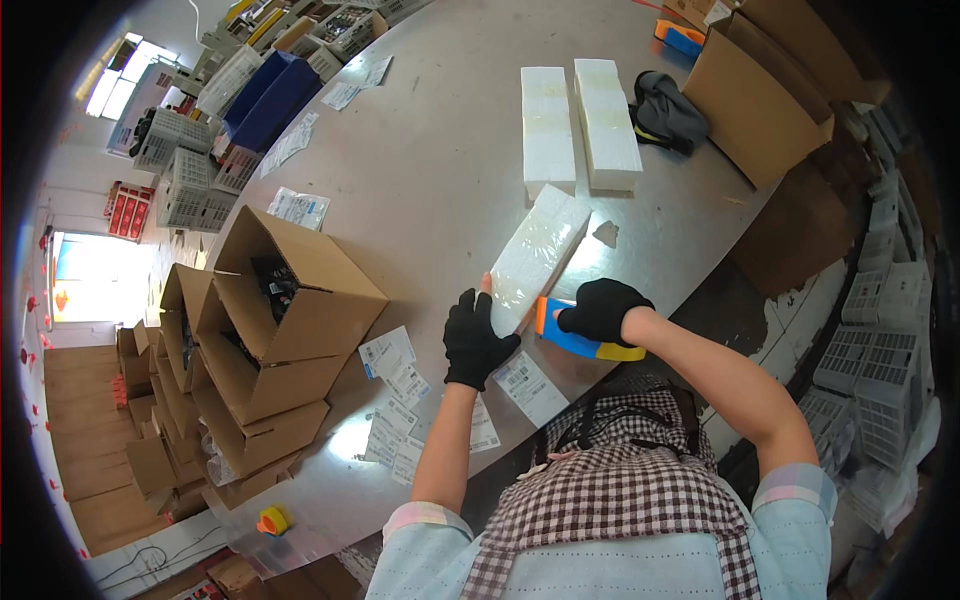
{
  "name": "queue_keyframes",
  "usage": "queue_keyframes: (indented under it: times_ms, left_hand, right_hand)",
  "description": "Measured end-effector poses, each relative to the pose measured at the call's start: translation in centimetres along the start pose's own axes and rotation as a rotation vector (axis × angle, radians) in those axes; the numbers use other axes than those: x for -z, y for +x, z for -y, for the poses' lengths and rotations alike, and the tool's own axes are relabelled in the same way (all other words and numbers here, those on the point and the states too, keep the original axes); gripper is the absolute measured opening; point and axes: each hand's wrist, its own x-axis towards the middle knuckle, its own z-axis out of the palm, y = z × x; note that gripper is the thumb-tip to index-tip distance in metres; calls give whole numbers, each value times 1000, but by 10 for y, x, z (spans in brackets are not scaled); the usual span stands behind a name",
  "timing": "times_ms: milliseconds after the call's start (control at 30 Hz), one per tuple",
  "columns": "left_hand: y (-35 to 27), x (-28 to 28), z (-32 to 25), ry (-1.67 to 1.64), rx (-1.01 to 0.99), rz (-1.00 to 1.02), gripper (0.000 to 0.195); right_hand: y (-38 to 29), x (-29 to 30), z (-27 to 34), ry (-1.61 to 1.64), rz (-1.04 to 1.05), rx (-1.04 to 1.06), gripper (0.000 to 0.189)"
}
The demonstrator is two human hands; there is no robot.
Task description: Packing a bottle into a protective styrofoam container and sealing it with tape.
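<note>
A white foam-like block (536, 251) with a glossy clear covering lies at a slant on the metal table before me. My left hand (480, 341), in a black glove with a bare fingertip, holds its near left corner, thumb against the near end. Wrapped around a blue and orange tape dispenser (570, 330) with a yellow roll is my right hand (604, 311), also black-gloved. The dispenser's orange front is close to the block's near right edge; whether they touch I cannot tell. Two more white blocks, one left (547, 131) and one right (609, 127), lie side by side beyond.
Open cardboard boxes (322, 300) stand stacked on the left. Printed labels (531, 388) lie near the table's front edge. A tape roll (273, 520) sits at the lower left corner. Grey cloth (671, 112) and a large carton (757, 105) are at the far right.
</note>
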Motion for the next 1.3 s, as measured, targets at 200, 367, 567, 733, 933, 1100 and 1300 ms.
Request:
queue_keyframes:
  times_ms: [200, 367, 567, 733, 933, 1100, 1300]
  left_hand:
    - [9, -2, 2, -1, -12, 30, 98]
    - [-4, 4, -11, 139, -13, 53, 101]
    - [33, -2, -45, 337, -45, 33, 105]
    - [76, -12, -70, 252, -76, 25, 106]
    - [124, -8, -82, 121, 24, 80, 102]
    - [90, 46, -91, -447, -145, -324, 92]
    - [48, 62, -65, -193, -445, -231, 78]
  right_hand:
    - [-18, -21, 0, -201, -21, 48, 39]
    - [-82, 13, -46, 174, -153, 91, 60]
    - [-127, 2, -93, 322, -360, -95, 55]
    - [-139, -15, -122, 570, -368, -132, 53]
    - [-142, -11, -141, 759, -521, -109, 49]
    - [-142, -2, -173, 959, -523, -101, 43]
    - [-146, 26, -157, 1290, -634, 236, 50]
